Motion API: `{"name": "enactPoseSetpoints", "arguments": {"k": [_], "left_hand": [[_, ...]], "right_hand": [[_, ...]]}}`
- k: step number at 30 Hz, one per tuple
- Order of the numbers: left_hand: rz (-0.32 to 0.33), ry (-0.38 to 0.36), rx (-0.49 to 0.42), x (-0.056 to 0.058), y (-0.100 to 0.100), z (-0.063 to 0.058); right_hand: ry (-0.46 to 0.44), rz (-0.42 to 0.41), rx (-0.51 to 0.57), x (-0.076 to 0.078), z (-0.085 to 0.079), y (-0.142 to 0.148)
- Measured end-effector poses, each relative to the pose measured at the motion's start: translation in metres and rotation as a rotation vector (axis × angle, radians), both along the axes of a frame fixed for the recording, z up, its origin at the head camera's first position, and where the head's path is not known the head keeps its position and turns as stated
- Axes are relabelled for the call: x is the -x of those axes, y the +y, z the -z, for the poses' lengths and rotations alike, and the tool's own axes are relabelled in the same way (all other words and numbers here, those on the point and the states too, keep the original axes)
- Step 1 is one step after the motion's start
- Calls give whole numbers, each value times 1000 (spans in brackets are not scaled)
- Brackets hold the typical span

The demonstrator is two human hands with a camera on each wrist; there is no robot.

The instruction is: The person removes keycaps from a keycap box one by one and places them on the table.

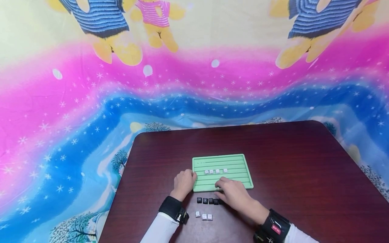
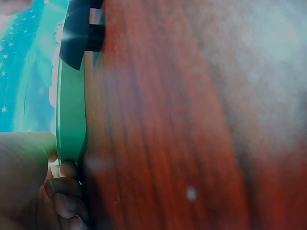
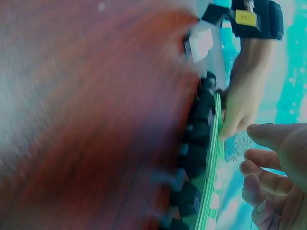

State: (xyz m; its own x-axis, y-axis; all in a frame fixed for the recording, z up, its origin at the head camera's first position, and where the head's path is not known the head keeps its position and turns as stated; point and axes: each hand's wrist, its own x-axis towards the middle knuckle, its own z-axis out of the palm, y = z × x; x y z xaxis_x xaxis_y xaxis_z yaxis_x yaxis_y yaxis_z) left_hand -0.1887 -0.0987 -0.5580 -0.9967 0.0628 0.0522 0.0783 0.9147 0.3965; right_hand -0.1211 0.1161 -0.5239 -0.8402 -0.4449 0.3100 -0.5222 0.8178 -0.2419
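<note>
A light green ridged board (image 1: 221, 185) with a raised rim lies on the table. My left hand (image 1: 183, 184) grips its left edge, the thumb on the rim and the other fingers curled against the side in the left wrist view. A row of several white keycaps (image 1: 217, 171) sits on the board. My right hand (image 1: 233, 192) hovers over the board's near right edge, fingers loosely bent, and the right wrist view shows nothing between them. Beneath and beside it runs a row of several black keycaps (image 1: 211, 201) on the table, its right end partly hidden by this hand.
Three white keycaps (image 1: 204, 217) lie nearer to me on the dark red-brown table (image 1: 282, 155). A patterned cloth (image 1: 182, 74) hangs behind the table's far edge. Both wrists carry black straps with cameras.
</note>
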Motion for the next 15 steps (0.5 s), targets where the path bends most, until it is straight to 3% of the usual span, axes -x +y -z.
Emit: {"name": "enactPoseSetpoints", "arguments": {"k": [15], "left_hand": [[11, 19, -1, 1, -1, 2]], "right_hand": [[-43, 93, 25, 23, -1, 12]]}}
